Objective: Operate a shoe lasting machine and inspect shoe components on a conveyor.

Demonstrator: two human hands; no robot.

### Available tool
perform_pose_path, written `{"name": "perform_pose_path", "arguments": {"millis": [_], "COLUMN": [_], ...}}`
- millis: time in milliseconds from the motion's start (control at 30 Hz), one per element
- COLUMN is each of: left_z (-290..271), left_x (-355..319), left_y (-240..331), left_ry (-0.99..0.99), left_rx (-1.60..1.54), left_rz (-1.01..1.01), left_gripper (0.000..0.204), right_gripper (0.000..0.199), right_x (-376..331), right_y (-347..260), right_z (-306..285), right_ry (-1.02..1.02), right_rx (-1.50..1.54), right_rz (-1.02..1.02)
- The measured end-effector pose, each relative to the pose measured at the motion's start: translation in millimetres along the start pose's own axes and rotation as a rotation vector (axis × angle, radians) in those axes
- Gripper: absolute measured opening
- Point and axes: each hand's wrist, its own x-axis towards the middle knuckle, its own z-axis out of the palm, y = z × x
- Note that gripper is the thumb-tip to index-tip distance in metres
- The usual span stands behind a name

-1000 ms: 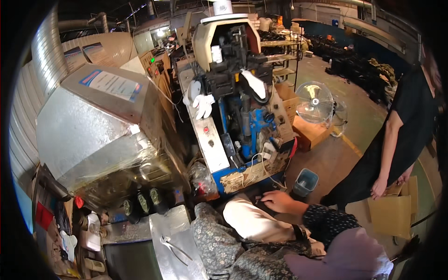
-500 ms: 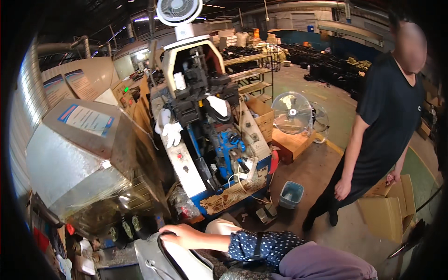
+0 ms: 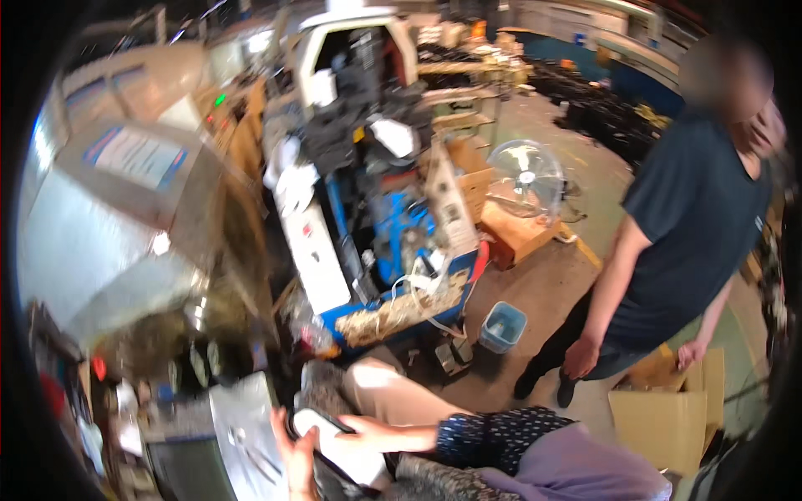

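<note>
OK, white black-edged piece (image 3: 330, 442) is down low in front of me, over my lap, just R of the metal-topped surface; too blurred to say exactly what it is. My L hand (image 3: 296, 457) has its far end, thumb on one side, fingers on the other, so that's a grasp. My R hand (image 3: 372, 434) comes across in a dotted sleeve (image 3: 480, 434), fingertips at the black edge; can't tell if they're closed on it. Pale metal sheet (image 3: 225, 409) to my L, pliers (image 3: 259, 455) lying on it, handles toward me, dark panel (image 3: 188, 472) alongside. Above that, big metal hood (image 3: 92, 242) w/ a notice stuck on its sloping top, dark shoes (image 3: 198, 365) lined up under its front edge. Dead ahead, the blue-and-black machine (image 3: 401, 225): white shoe-shaped thing (image 3: 393, 138) up in the mech, white gloves (image 3: 296, 188) on its L side, cables looping over the scuffed front. R of it, clear fan (image 3: 525, 175) by an orange-brown box (image 3: 514, 234), then a blue bucket (image 3: 503, 327) on the bare floor (image 3: 543, 292). Co-worker (image 3: 697, 225) in a dark tee stands over on the R, one arm hanging, open carton (image 3: 660, 422) near their legs. Way back: shelving (image 3: 459, 117), black heaps (image 3: 597, 117) along the wall, yellow line on the floor btwn.
</note>
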Motion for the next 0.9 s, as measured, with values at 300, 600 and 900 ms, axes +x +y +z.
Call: {"name": "perform_pose_path", "arguments": {"millis": [300, 600, 900], "left_z": [-25.3, -17.8, -22.8], "left_x": [5.9, -12.8, 0.8], "left_y": [17.9, -2.9, -3.5], "left_ry": [-0.112, -0.058, -0.089], "left_rx": [-0.394, -0.306, -0.288], "left_rz": [-0.195, -0.271, -0.276], "left_gripper": [0.054, 0.051, 0.055], "right_gripper": [0.042, 0.059, 0.066], "right_x": [-18.0, 9.1, -4.4], "right_y": [-24.3, -38.7, -18.2], "right_z": [-35.8, 11.2, -17.3], "right_ry": [0.04, -0.122, -0.217], "right_rx": [0.234, -0.768, -0.01], "right_rz": [0.204, 0.122, 0.429]}}
